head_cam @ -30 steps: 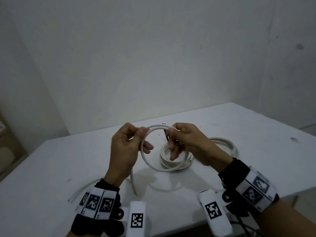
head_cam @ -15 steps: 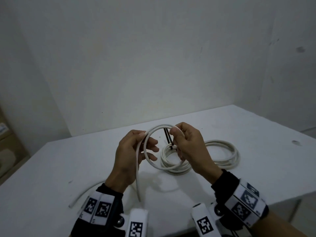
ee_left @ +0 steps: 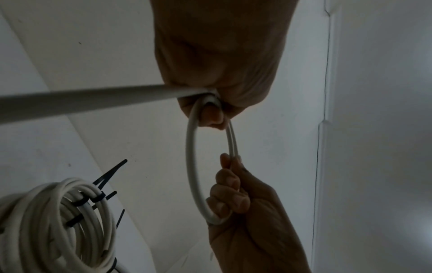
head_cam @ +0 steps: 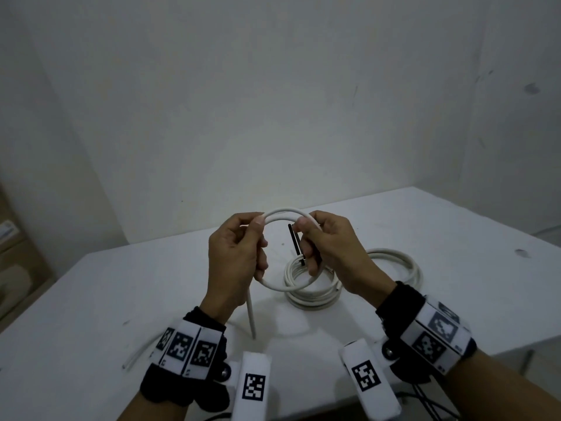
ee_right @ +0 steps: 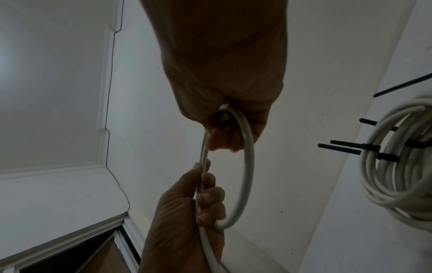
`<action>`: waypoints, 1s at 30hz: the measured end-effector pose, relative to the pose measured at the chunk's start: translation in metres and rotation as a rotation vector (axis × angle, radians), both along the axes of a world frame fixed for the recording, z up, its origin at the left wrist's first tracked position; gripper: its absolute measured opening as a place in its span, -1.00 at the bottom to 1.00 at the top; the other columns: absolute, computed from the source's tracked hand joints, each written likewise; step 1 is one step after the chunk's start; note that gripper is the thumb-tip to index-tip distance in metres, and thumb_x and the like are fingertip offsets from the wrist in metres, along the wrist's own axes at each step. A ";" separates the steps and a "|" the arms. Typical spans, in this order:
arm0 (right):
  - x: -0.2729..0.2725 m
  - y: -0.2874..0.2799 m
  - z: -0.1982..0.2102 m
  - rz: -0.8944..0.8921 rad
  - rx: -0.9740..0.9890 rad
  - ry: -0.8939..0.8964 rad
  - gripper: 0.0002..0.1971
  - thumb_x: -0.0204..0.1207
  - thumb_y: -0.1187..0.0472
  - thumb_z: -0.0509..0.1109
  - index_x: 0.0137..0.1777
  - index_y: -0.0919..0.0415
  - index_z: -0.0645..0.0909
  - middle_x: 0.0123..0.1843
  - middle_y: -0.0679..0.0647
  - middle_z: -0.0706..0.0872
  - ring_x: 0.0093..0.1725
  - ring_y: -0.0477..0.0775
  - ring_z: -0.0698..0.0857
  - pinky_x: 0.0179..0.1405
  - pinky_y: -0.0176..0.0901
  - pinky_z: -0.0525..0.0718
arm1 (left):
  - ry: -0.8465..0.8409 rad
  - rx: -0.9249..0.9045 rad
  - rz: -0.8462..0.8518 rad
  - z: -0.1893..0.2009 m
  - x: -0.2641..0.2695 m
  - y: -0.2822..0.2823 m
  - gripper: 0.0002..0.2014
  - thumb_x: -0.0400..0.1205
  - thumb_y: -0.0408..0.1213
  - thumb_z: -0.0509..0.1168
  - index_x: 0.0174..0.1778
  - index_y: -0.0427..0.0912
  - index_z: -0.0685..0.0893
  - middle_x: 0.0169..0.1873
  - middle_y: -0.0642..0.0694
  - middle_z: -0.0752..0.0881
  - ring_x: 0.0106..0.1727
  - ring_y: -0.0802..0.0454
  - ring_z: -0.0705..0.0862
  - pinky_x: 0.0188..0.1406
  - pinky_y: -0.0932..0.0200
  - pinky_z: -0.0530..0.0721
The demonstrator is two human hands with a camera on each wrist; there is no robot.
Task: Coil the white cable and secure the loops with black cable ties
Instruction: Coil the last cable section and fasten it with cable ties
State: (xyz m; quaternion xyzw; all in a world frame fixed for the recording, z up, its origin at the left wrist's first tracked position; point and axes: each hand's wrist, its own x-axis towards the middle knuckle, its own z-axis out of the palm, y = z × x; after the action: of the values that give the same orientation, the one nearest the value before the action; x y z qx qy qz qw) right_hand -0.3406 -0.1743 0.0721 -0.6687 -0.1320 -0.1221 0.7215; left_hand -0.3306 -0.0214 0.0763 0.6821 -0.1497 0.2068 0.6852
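Observation:
I hold a small upright loop of white cable (head_cam: 283, 287) above the white table (head_cam: 121, 287). My left hand (head_cam: 243, 247) grips the loop's left side (ee_left: 192, 166), fingers curled round it. My right hand (head_cam: 315, 241) grips its right side (ee_right: 247, 166). The free tail (head_cam: 251, 317) hangs from the left hand to the table and trails left to its end (head_cam: 133, 358). Black cable ties (head_cam: 295, 243) lie behind the loop, partly hidden by my right fingers.
A finished white coil (head_cam: 312, 294) bound with black ties (ee_left: 98, 198) lies on the table just behind my hands, with a wider loop (head_cam: 403, 262) to its right. The table's front edge is near my wrists. Walls close the back and right.
Both hands have risen slightly and drawn closer together, and the held loop has tightened into a smaller ring. The tail now hangs more steeply from the left hand.

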 end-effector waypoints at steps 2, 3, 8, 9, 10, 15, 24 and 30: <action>0.000 -0.004 0.000 0.004 0.014 -0.006 -0.76 0.65 0.19 0.27 -0.07 0.40 0.58 -0.55 0.08 0.54 -0.73 0.01 0.50 -0.70 -0.29 0.47 | -0.010 -0.039 0.006 0.000 0.001 -0.001 -0.88 0.64 -0.32 0.32 -0.08 -0.28 0.73 -0.52 -0.13 0.59 -0.71 0.06 0.44 -0.78 0.31 0.38; 0.000 -0.005 0.000 0.004 0.021 -0.008 -0.77 0.64 0.19 0.28 -0.06 0.41 0.58 -0.55 0.09 0.55 -0.72 0.02 0.52 -0.69 -0.28 0.49 | -0.005 -0.059 0.000 -0.001 0.001 -0.002 -0.88 0.64 -0.33 0.33 -0.09 -0.28 0.74 -0.55 -0.11 0.56 -0.72 0.07 0.40 -0.77 0.33 0.35; -0.001 -0.006 -0.004 0.021 0.077 0.032 -0.82 0.59 0.21 0.35 0.06 0.34 0.55 -0.30 0.25 0.73 -0.39 0.17 0.74 -0.37 -0.04 0.68 | 0.040 -0.221 -0.027 0.002 0.008 -0.002 -0.90 0.64 -0.36 0.32 -0.15 -0.22 0.73 -0.63 -0.05 0.42 -0.72 0.13 0.26 -0.72 0.39 0.21; 0.000 -0.007 -0.005 -0.018 0.076 0.049 -0.80 0.58 0.20 0.37 0.12 0.29 0.53 -0.21 0.24 0.76 -0.27 0.14 0.75 -0.26 0.00 0.69 | 0.042 -0.249 -0.018 0.004 0.010 0.000 -0.89 0.65 -0.37 0.32 -0.16 -0.21 0.72 -0.62 -0.05 0.42 -0.72 0.14 0.25 -0.73 0.40 0.21; 0.001 -0.008 -0.008 -0.071 0.047 0.061 -0.77 0.56 0.17 0.39 0.15 0.22 0.51 -0.15 0.22 0.76 -0.20 0.10 0.72 -0.20 0.00 0.68 | 0.044 -0.274 -0.004 0.006 0.012 0.002 -0.89 0.65 -0.37 0.31 -0.16 -0.21 0.72 -0.62 -0.04 0.43 -0.72 0.15 0.26 -0.73 0.41 0.21; -0.017 -0.001 -0.017 -0.120 -0.139 0.158 -0.77 0.60 0.11 0.33 -0.20 0.23 0.46 -0.46 0.18 0.60 -0.63 0.04 0.52 -0.73 -0.29 0.39 | 0.048 -0.431 0.081 0.019 0.019 0.013 -0.87 0.66 -0.39 0.30 -0.21 -0.20 0.64 -0.64 0.01 0.45 -0.74 0.17 0.29 -0.74 0.41 0.23; -0.025 0.054 -0.050 0.449 0.475 0.805 -0.74 0.71 0.03 0.10 0.08 0.25 0.43 -0.02 0.45 0.70 -0.12 0.33 0.76 -0.26 0.12 0.75 | 0.036 -0.544 0.100 0.027 0.011 0.010 -0.85 0.68 -0.35 0.28 -0.22 -0.16 0.62 -0.59 -0.03 0.46 -0.74 0.17 0.28 -0.74 0.42 0.22; 0.010 0.052 -0.037 0.156 1.147 0.652 -0.79 0.67 0.40 0.07 -0.16 0.38 0.48 -0.42 0.25 0.63 -0.45 0.12 0.64 -0.59 -0.14 0.73 | 0.048 -0.498 0.133 0.025 0.003 0.028 -0.85 0.67 -0.35 0.28 -0.23 -0.16 0.63 -0.62 0.00 0.44 -0.74 0.18 0.28 -0.75 0.43 0.23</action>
State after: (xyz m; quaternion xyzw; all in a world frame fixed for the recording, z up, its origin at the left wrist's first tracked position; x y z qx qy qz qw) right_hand -0.3303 -0.1227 0.0356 -0.1701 0.1309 0.0880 0.9727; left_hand -0.3281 0.0067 0.1011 0.5056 -0.0327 0.2656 0.8202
